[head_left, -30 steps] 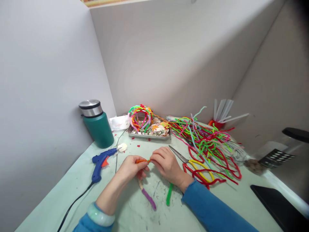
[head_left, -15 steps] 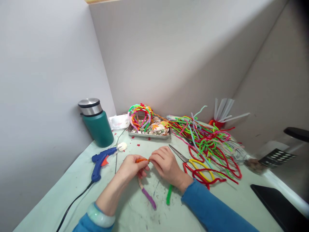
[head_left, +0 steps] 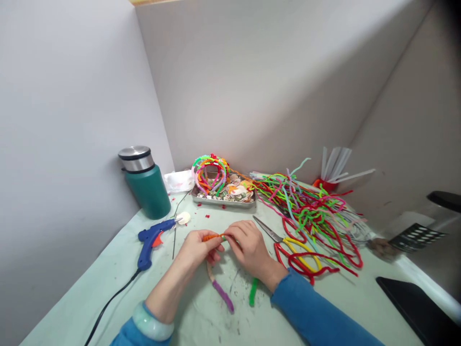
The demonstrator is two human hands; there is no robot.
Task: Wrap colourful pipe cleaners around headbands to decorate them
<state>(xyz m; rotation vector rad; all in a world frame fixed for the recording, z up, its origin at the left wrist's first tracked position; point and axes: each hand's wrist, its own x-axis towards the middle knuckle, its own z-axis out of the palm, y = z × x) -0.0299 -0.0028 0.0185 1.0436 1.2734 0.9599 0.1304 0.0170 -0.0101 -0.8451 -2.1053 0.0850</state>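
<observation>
Left hand: fingers closed round the orange pipe cleaner at its left end, near the middle of the table. Right hand: fingertips pinched shut on the same pipe cleaner at its right end, the two hands almost touching. Below the hands, lying on the table: one purple pipe cleaner and one green pipe cleaner. Just right of the right hand: scissors with yellow and red handles. Further right: a loose heap of coloured pipe cleaners. Left of the hands: a blue glue gun, its cord trailing near. Far left: a green flask with a steel lid. Far centre: a metal tray of shells and coloured hoops.
</observation>
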